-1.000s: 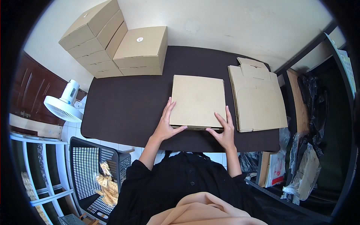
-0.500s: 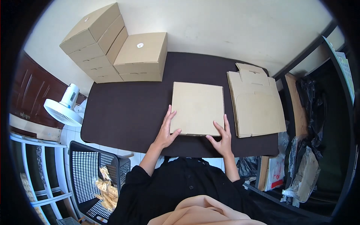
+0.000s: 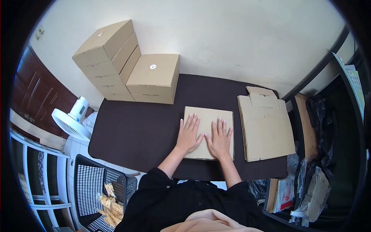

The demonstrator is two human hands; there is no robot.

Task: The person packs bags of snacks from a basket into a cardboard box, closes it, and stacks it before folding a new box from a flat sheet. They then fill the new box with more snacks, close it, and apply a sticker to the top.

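Observation:
A closed brown cardboard box lies on the dark table near its front edge. My left hand rests flat on the left part of its lid, fingers stretched out and pointing away from me. Flat on the right part of the lid is my right hand, its fingers also spread. The two thumbs almost meet at the middle of the lid. Just right of the box lies a pile of flattened cardboard boxes.
Folded boxes form a tall stack and a shorter stack at the table's back left. A white fan stands beyond the left edge. Below it, a black basket holds plastic packets. A dark rack flanks the right side.
Both hands have moved from the box's sides onto the top of its lid and now lie flat. The whole view has shifted, with things sitting lower in it.

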